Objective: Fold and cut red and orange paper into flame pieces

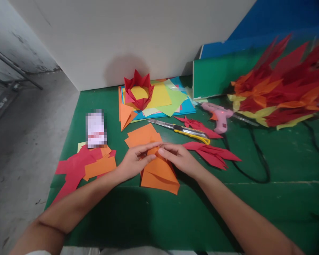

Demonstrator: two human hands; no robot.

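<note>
Both my hands meet over a sheet of orange paper [159, 173] that is partly folded near its far end. My left hand [135, 159] pinches the paper's left side between thumb and fingers. From the right, my right hand [177, 156] presses its thumb on the fold, its fingers curled behind. Just beyond them lie more orange paper pieces [143, 135]. A folded orange triangle [126, 115] rests farther back. Folded red paper pieces [212, 153] lie to the right of my right hand, near a yellow-handled utility knife [183, 131].
A red folded-paper ring [139, 101] sits on a stack of coloured paper [162, 99]. On the right, a pink glue gun [218, 115] trails a black cord near a large red and orange paper construction [281, 88]. At left, a phone [96, 128] lies by red scraps [79, 163].
</note>
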